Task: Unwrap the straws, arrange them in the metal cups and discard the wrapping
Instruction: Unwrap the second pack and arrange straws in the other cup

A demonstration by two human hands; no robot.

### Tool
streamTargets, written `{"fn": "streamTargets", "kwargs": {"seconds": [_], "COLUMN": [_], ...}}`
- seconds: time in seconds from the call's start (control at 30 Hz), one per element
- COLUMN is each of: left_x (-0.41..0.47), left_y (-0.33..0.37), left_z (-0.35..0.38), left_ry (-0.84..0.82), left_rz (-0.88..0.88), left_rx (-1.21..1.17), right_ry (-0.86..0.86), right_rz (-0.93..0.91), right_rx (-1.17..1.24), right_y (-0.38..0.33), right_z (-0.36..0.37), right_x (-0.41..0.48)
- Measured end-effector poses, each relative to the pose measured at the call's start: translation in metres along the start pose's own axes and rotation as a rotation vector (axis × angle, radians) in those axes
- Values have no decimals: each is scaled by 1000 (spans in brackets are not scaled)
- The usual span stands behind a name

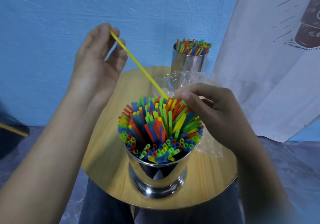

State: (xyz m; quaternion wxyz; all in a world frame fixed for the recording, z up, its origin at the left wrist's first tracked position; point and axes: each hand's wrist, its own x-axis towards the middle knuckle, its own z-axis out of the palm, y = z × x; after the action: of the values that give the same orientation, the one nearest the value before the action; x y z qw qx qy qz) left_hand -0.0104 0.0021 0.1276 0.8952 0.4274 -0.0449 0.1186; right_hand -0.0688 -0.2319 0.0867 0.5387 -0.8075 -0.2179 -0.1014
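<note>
A shiny metal cup (158, 177) stands at the near edge of the round wooden table (107, 137), packed with several red, blue, green and yellow straws (159, 128). My left hand (98, 62) is raised above the table and pinches the top end of a single yellow straw (138, 64), whose lower end reaches the bundle. My right hand (207, 109) hovers at the bundle's far right side, fingers curled, fingertips touching the straw tips. A second metal cup (187, 67) with straws (194, 46) stands at the far edge. Clear plastic wrapping (194, 79) lies around it.
More crumpled clear wrapping (207, 145) lies on the table to the right of the near cup. A white printed curtain (270, 59) hangs at the right. A blue wall (69, 7) is behind. My lap in dark trousers (107, 206) is under the table's near edge.
</note>
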Motion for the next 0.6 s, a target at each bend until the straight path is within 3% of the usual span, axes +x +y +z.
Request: {"fn": "streamTargets", "kwargs": {"seconds": [0.27, 0.43, 0.6], "left_x": [-3, -6, -10], "left_y": [-7, -21, -27], "left_z": [-8, -12, -19], "left_ry": [74, 98, 46], "left_rz": [13, -37, -83], "left_rx": [-43, 127, 387], "right_ry": [69, 105, 294], "right_rz": [-19, -74, -110], "right_rx": [107, 205, 330], "right_y": [-1, -5, -1], "right_z": [1, 1, -3], "right_x": [5, 4, 4]}}
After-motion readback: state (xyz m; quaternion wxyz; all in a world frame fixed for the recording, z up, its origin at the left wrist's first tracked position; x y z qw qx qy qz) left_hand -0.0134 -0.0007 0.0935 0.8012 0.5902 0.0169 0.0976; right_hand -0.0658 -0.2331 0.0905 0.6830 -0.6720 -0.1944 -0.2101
